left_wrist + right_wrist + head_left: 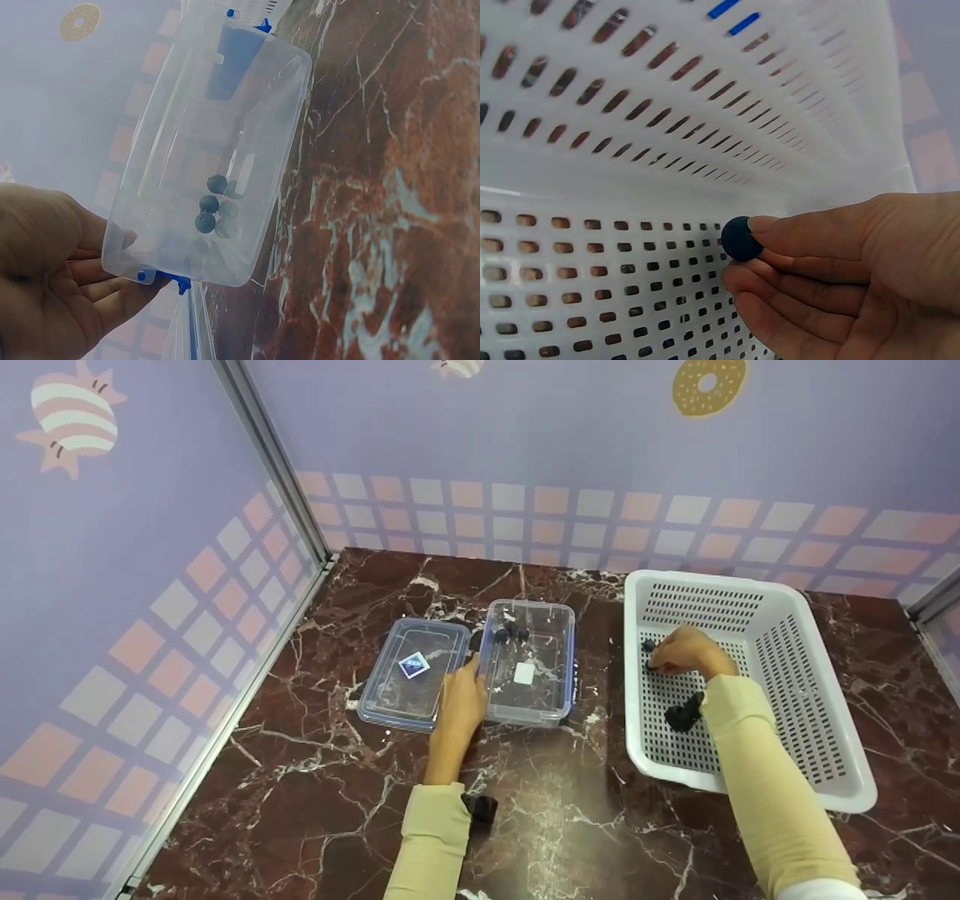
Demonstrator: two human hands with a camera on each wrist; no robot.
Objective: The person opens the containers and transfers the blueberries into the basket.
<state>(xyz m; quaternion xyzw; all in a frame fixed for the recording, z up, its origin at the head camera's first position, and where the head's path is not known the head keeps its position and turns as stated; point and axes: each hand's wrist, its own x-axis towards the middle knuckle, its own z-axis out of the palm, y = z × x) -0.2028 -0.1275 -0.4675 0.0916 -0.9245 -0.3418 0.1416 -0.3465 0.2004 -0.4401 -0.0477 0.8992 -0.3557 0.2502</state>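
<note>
My right hand [688,651] reaches into the white plastic basket [844,742]. Between its thumb and fingers it pinches a blueberry [739,238], close to the basket's perforated wall. Left of the basket stands a clear plastic box [262,135] with blue clips, its top uncovered. My left hand [463,694] grips the near-left rim of this box, thumb over the edge and fingers outside. Three blueberries [208,203] lie together on the box's bottom, near one end. A small white square [524,673] shows at the box's floor in the head view.
The clear lid [390,697] with a blue-and-white diamond label [413,665] lies left of the box, next to my left hand. Beneath everything is a dark red marbled tabletop [315,780]. A patterned wall panel [480,435] rises behind, another at the left.
</note>
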